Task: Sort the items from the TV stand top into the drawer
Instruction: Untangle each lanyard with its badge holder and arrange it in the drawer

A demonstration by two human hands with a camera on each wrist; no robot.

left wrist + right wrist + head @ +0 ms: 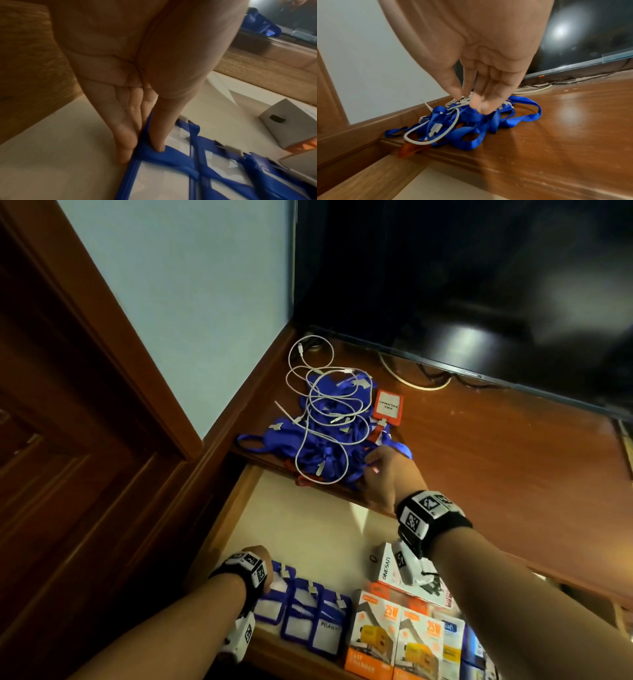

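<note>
On the TV stand top (496,467) lies a tangle of blue lanyards (329,446) with white charging cables (318,392) looped over it and an orange badge holder (387,405) beside it. My right hand (371,465) reaches into the pile's near right side. In the right wrist view its thumb and fingers (467,100) pinch into the blue lanyards (471,129) and a white cable (419,140). Down in the open drawer (308,525), my left hand (267,563) pinches the blue strap of a badge holder (163,180) between thumb and fingers (144,151).
Blue badge holders (308,614) lie in a row at the drawer's front left. Orange charger boxes (394,635) and a white box (390,570) fill its right side. A TV (479,285) stands behind the pile. A wooden door frame (68,405) is at the left.
</note>
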